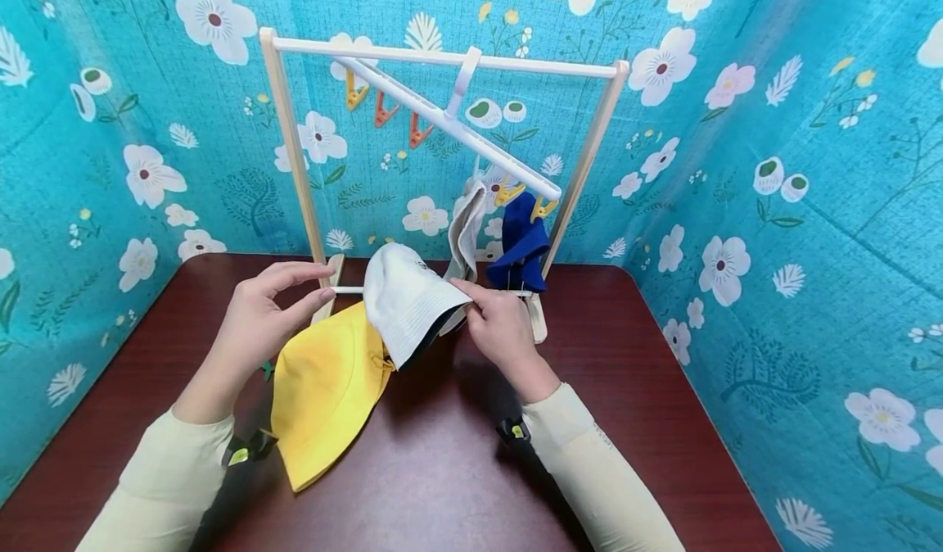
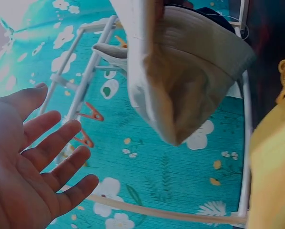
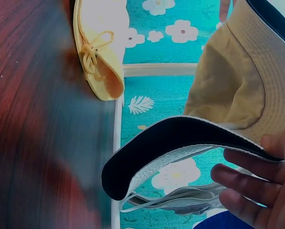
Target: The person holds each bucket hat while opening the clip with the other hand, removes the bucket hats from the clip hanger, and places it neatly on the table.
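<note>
My right hand (image 1: 504,331) pinches the brim of a white bucket hat (image 1: 405,290) between thumb and fingers, raised above the table. In the right wrist view, the dark underside of its brim (image 3: 166,140) shows. To the left of this hat, my left hand (image 1: 254,314) is spread with nothing in it; the left wrist view shows its palm and separated fingers (image 2: 47,148). Below it lies a yellow bucket hat (image 1: 331,380) with a tied cord. Behind, a grey-white hat (image 1: 466,228) and a dark blue hat (image 1: 521,245) hang beneath a white clip hanger (image 1: 442,118).
A wooden rack (image 1: 289,134) carries the hanger on its top bar, tilted down to the right. Orange clips (image 1: 383,110) and a yellow clip (image 1: 355,89) dangle bare at its left end. A flowered teal curtain (image 1: 110,167) surrounds the dark red table (image 1: 604,421).
</note>
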`<state>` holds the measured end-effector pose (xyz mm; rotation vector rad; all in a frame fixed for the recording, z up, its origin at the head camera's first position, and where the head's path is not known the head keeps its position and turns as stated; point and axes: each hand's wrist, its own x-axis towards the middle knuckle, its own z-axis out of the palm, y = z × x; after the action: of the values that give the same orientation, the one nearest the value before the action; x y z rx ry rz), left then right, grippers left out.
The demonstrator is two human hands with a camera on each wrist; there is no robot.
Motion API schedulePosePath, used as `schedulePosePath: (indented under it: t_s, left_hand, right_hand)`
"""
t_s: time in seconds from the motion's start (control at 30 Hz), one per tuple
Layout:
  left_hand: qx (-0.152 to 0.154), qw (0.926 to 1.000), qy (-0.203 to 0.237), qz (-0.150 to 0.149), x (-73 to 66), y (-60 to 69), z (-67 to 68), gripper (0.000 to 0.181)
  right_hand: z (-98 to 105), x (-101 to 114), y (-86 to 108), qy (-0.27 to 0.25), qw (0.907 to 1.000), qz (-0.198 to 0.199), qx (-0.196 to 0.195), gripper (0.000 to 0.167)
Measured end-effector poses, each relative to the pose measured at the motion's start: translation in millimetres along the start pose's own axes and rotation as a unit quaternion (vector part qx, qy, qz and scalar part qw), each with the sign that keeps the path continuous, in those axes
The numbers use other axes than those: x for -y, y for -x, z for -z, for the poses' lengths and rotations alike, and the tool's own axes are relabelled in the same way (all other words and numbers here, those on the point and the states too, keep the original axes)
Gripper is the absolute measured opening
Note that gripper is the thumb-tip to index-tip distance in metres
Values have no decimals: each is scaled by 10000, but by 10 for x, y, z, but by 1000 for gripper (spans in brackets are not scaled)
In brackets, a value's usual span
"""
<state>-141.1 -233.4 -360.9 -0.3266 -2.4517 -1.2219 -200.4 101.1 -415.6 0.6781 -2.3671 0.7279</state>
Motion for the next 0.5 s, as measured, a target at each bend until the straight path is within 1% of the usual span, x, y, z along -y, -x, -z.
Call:
schedulePosePath:
  t_s: [0.13,0.2,0.37,0.5]
  left_hand:
    - [146,9998,-20,127,73,22,-53,34]
    - [193,9997,-9,129,111,32,-76,34]
    - [181,9997,16,178,179,55,-108,34]
    - [223,9992,74,332,214,64,-130,35]
  right_hand:
    - [8,11,10,32,10000,69,32,45]
    - [13,22,16,-18,9999,166,36,45]
    - [10,45,23,-176,9988,467,19,44]
    - [4,62,27,-235,9978,627,24,46]
